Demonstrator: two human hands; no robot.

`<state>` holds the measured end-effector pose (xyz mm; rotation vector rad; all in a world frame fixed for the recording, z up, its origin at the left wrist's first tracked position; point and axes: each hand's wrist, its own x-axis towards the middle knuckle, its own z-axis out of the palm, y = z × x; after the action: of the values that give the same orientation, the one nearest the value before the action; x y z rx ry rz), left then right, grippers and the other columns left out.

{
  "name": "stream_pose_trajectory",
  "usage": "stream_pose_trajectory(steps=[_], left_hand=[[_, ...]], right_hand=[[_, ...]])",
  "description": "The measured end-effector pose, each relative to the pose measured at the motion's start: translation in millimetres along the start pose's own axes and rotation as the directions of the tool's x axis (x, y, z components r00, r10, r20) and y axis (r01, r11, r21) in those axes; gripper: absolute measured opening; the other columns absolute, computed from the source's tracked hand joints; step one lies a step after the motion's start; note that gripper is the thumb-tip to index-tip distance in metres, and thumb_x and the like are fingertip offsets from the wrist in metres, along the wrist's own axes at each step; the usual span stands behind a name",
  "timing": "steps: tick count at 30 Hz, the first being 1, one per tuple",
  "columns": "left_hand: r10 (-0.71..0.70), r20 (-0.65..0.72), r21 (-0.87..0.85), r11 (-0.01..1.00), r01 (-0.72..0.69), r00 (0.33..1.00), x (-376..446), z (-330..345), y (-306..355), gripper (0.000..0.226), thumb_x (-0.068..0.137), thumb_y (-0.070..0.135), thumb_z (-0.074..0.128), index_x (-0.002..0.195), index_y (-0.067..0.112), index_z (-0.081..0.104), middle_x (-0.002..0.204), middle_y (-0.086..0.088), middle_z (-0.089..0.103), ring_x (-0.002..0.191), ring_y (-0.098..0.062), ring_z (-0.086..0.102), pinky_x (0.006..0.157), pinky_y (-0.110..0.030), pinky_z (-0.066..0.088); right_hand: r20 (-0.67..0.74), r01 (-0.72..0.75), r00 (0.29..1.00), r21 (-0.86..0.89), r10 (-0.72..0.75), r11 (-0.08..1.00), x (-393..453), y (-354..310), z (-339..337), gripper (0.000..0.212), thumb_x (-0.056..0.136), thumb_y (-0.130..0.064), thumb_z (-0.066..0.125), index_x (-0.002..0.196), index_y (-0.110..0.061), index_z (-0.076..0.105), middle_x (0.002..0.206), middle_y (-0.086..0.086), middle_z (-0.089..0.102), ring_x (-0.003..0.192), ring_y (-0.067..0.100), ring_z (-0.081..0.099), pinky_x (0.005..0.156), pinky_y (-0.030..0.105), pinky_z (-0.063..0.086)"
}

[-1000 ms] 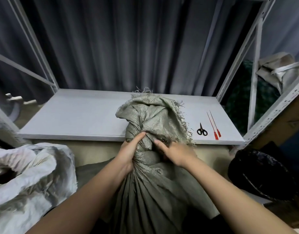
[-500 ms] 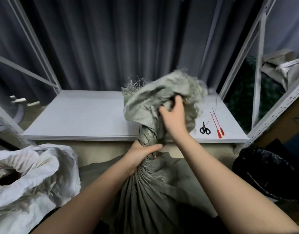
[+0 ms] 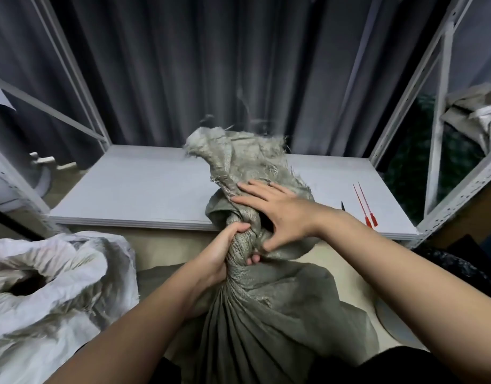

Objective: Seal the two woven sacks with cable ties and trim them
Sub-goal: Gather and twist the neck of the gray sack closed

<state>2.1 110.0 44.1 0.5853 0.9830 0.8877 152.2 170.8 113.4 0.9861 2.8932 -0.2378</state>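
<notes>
Currently the grey-green woven sack [image 3: 266,314] stands in front of the pale grey tabletop [image 3: 144,189], its mouth gathered into a twisted neck. The left hand [image 3: 225,246] is closed around that neck, fingers wrapped fully about the bunched fabric. The right hand [image 3: 277,214] lies on the loose frayed top above the neck, fingers mostly straight and spread, thumb tucked against the folds; it presses the fabric rather than gripping it.

Handling judgement: the woven material appears soft, pliable and coarse, so it should compress readily but may spring open if the neck grip slackens. The frayed edge sheds loose threads and offers no firm hold. The best hold is the narrowest twisted section, directly at the left hand, where a tie would seat.

Two red cable ties [image 3: 363,206] lie on the right side of the tabletop, well apart from the neck. Black scissors [image 3: 343,205] lie just beside them, mostly hidden behind the right forearm.

A second, white woven sack [image 3: 44,286] sits at lower left, its mouth open and not yet gathered.
</notes>
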Motion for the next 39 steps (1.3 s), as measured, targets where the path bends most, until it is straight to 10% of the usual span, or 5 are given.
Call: stream_pose_trajectory(steps=[7,12,19,29,39], left_hand=[[0.018,0.105,-0.123,0.992,-0.005,0.994,-1.9,-1.3,4.7,0.036,0.092,0.025,0.034,0.086,0.001,0.060,0.059,-0.014,0.067,0.041,-0.020,0.059,0.037,-0.017,0.039],[-0.141,0.190,0.173,0.979,0.108,0.972,-4.6,-3.2,0.1,0.035,0.074,0.035,0.048,0.080,0.002,0.060,0.055,-0.013,0.063,0.039,-0.016,0.053,0.040,-0.018,0.042],[0.001,0.178,0.304,0.951,-0.056,0.984,1.4,-0.5,-9.1,0.028,0.071,0.026,0.071,0.089,0.009,0.059,0.067,-0.010,0.066,0.044,-0.009,0.052,0.043,-0.015,0.043],[0.452,-0.213,0.680,0.705,-0.200,0.866,6.9,-4.0,-49.5,0.027,0.076,0.009,0.072,0.097,0.019,0.058,0.101,-0.006,0.070,0.094,-0.018,0.064,0.087,-0.031,0.050],[0.424,-0.432,0.492,0.850,-0.186,0.796,21.3,1.1,-42.1,0.019,0.077,0.020,0.072,0.061,0.025,0.063,0.073,0.004,0.067,0.087,-0.023,0.066,0.085,-0.037,0.052]], right_hand=[[-0.139,0.045,0.985,-0.377,-0.105,0.925,-12.3,7.1,23.3,0.138,0.047,-0.081,0.065,0.151,-0.025,-0.005,0.161,0.008,0.005,0.148,0.024,0.005,0.117,0.047,0.007],[-0.387,0.023,0.891,-0.488,-0.240,0.873,-10.1,26.1,37.3,0.069,0.081,-0.022,0.054,0.146,-0.015,0.032,0.117,0.003,0.060,0.112,0.025,0.057,0.107,0.040,0.027],[-0.259,0.053,0.950,-0.413,-0.173,0.909,-3.1,33.9,11.0,0.034,0.074,-0.044,0.043,0.094,-0.028,0.065,0.103,0.004,0.057,0.096,0.028,0.055,0.085,0.041,0.043],[0.011,-0.290,0.956,0.178,0.293,0.940,-7.9,33.2,-6.4,0.030,0.065,-0.019,0.069,0.069,-0.025,0.041,0.066,-0.003,0.054,0.065,0.019,0.051,0.061,0.034,0.043],[-0.102,-0.116,0.780,0.946,0.618,0.302,-27.6,8.1,75.1,0.047,0.072,0.000,0.075,0.104,-0.014,0.045,0.088,-0.006,0.057,0.077,0.003,0.052,0.069,0.006,0.041]])
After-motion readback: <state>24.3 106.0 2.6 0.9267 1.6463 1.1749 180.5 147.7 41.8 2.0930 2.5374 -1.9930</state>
